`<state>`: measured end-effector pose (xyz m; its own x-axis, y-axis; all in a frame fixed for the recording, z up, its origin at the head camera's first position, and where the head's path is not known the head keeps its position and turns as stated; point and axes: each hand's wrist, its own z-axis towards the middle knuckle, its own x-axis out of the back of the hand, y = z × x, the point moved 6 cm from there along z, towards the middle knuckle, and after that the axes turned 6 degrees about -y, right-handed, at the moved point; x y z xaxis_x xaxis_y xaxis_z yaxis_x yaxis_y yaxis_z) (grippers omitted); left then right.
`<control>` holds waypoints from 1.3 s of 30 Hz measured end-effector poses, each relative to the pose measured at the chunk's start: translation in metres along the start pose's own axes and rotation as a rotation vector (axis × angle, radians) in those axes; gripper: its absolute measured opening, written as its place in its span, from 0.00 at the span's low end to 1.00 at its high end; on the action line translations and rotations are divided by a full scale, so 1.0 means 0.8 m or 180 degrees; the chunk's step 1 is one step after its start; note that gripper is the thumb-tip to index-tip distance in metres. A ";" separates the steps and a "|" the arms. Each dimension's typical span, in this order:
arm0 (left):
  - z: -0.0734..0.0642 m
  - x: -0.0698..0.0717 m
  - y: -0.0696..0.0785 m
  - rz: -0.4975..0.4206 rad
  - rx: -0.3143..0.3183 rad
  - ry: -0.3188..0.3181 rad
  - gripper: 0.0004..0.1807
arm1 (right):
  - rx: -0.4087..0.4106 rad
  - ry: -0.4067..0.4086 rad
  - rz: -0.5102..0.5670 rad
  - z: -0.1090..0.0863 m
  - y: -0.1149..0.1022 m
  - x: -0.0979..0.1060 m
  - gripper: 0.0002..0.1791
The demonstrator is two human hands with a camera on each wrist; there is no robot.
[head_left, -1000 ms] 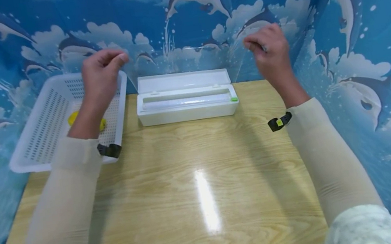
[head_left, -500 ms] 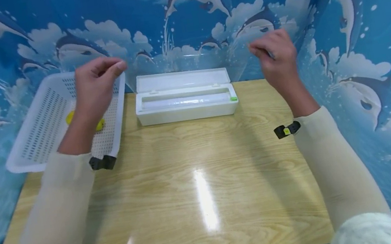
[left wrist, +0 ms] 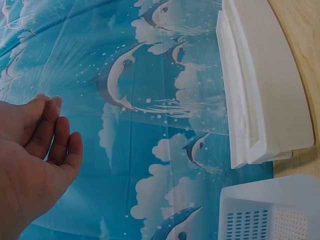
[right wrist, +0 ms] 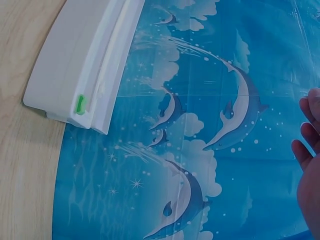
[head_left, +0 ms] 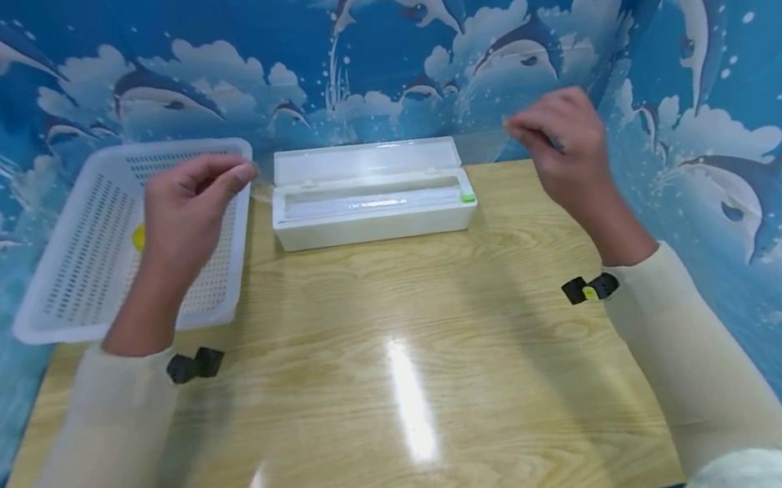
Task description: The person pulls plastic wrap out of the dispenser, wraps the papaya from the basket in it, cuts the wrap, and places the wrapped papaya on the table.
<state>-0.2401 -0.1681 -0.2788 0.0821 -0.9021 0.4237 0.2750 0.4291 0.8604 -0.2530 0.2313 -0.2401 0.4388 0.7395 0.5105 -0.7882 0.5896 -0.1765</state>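
Observation:
Clear plastic wrap (left wrist: pixel 65 80) stretches from a white dispenser box (head_left: pixel 376 226) up to both raised hands. My left hand (head_left: pixel 185 211) pinches one corner between thumb and fingertips, above the basket's right side. At the right, my other hand (head_left: pixel 568 137) pinches the opposite corner. In the right wrist view only the edge of that hand (right wrist: pixel 311 135) shows. The box lid (head_left: pixel 365 160) stands up at the back, and the wrap roll (head_left: pixel 369 199) lies inside. A green slider (right wrist: pixel 81 104) sits at the box's right end.
Left of the box stands a white perforated basket (head_left: pixel 32 331) with a yellow object (head_left: pixel 139 237) in it, partly hidden by my left arm. A wooden table (head_left: pixel 370 306) lies in front. Blue dolphin-print sheeting (head_left: pixel 407 47) lines the back and sides.
Both hands have come lower and nearer to me in the head view, moving slightly apart, still pinching the wrap. Box and basket stay where they were.

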 end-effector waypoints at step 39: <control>-0.142 -0.028 -0.059 0.0225 -0.0152 -0.0421 0.05 | 0.0268 -0.0109 0.0211 -0.149 -0.084 0.009 0.15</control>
<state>-0.1459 -0.1733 -0.3614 -0.0232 -0.8544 0.5192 0.3184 0.4860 0.8139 -0.1455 0.2355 -0.3247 0.3707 0.7635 0.5288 -0.8491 0.5093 -0.1401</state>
